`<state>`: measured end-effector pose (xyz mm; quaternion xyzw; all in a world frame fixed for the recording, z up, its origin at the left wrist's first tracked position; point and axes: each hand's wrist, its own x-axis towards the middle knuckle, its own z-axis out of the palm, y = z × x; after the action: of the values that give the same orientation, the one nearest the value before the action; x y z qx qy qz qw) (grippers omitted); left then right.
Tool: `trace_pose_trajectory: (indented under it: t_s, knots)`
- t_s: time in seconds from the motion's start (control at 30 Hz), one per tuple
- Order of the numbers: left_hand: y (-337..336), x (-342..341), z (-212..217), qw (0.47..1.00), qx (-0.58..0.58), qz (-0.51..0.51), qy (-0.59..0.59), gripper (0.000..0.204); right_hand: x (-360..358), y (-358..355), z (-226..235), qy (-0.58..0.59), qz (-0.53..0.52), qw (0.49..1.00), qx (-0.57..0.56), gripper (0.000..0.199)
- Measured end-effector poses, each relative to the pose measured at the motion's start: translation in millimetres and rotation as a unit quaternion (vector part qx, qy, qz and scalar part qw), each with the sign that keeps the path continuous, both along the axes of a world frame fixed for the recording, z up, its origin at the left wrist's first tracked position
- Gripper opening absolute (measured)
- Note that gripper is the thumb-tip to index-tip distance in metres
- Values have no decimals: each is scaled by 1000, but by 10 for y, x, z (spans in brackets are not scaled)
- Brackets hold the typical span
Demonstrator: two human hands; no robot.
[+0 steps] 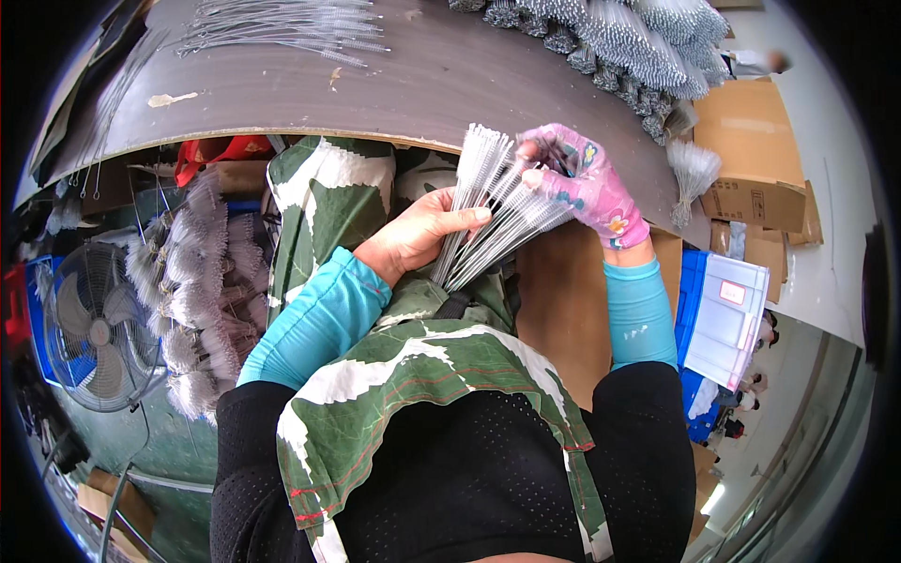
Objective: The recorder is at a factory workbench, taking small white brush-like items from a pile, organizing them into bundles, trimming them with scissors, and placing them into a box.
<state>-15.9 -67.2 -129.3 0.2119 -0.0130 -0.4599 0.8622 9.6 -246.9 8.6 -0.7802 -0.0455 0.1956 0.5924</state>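
Observation:
A bundle of thin wire brushes point(488, 220) with pale bristled ends fans out above my lap in two clumps. My bare left hand point(418, 233) is closed round the bundle, its thumb lying across the wires. At the bristled ends, on the right of the bundle, is my right hand point(593, 183) in a pink flowered glove with bare fingertips showing. Its fingers are curled toward the thumb in a pinch; what lies between them, if anything, I cannot make out. Blue-green sleeves cover both forearms.
On the dark table point(282, 94), loose wire brushes point(282, 28) lie at the far left and piled brush bundles point(629, 47) at the far right. A standing fan point(99, 328) and hanging brush bundles point(202, 291) are at left. Cardboard boxes point(751, 141) and plastic crates point(723, 314) stand at right.

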Motion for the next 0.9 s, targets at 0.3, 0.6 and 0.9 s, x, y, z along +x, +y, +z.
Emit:
trace_pose_trajectory:
  t_s: [0.3,0.6,0.9]
  knots:
    - [34,-9,9,999,-48,-3,20,22,27,125,-2,-52,-12,997,-56,17]
    - [6,5,24,997,-62,-24,33,31,54,24,11,0,-20,995,-94,20]
    - [-8,-19,30,999,-19,1,37,34,23,-96,-27,-11,38,996,-84,16]
